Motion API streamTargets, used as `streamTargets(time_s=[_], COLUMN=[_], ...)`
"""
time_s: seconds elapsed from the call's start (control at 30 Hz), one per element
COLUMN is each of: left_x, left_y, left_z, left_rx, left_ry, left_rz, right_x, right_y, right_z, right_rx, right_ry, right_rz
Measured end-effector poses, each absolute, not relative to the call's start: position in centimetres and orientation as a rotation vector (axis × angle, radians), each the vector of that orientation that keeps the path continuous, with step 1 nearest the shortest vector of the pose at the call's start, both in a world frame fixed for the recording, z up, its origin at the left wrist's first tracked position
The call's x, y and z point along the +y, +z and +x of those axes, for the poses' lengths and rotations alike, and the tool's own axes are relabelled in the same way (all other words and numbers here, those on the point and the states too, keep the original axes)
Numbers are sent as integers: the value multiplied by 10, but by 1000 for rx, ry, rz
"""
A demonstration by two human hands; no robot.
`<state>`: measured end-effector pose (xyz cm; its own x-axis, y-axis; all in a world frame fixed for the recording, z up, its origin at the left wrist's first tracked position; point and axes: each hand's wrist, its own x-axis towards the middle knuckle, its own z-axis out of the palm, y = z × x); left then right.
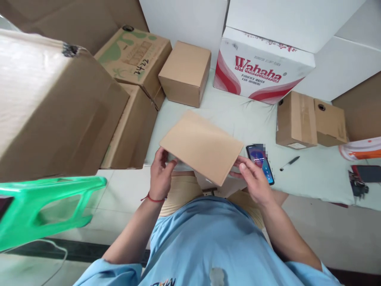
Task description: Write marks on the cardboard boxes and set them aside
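Note:
A flat brown cardboard piece [202, 145] is held tilted above the front edge of the pale green cloth surface [253, 119]. My left hand [162, 174], with a red string at the wrist, grips its left corner, fingers tucked beneath and thumb near the edge. At the right corner, my right hand [253, 174] holds it with the fingers partly under it. Whether the piece is a single sheet or a folded box cannot be told. Just right of my right hand lies a phone [260, 163] with its screen lit.
Cardboard boxes [131, 123] stand at the left, one small box [186, 73] behind the cardboard. A white and red Wahaha box [258, 67] is at the back. Two small boxes [297, 119], a pen [289, 163] and keys [358, 186] lie right. A green stool [59, 206] stands lower left.

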<state>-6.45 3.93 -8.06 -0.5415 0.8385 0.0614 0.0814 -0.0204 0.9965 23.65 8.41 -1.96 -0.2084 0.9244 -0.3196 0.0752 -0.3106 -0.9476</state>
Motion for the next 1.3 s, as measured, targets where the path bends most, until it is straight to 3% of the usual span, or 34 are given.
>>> streamTargets(time_s=[0.13, 0.43, 0.87, 1.07, 1.3], left_x=[20, -9, -7, 3, 1], left_y=[-54, 13, 0, -13, -17], left_z=[-52, -19, -11, -27, -23], left_rx=[1512, 1277, 1445, 1646, 1454], left_ry=[1611, 1587, 1586, 1295, 1429], left_rz=[1072, 1620, 1250, 986, 718], right_x=[78, 88, 79, 66, 63], right_y=[-20, -33, -23, -8, 2], right_z=[231, 255, 247, 249, 269], right_rx=[-1234, -565, -598, -882, -1331], right_ry=[1559, 1572, 1624, 1569, 1445], right_rz=[-1314, -1472, -1393, -1288, -1035])
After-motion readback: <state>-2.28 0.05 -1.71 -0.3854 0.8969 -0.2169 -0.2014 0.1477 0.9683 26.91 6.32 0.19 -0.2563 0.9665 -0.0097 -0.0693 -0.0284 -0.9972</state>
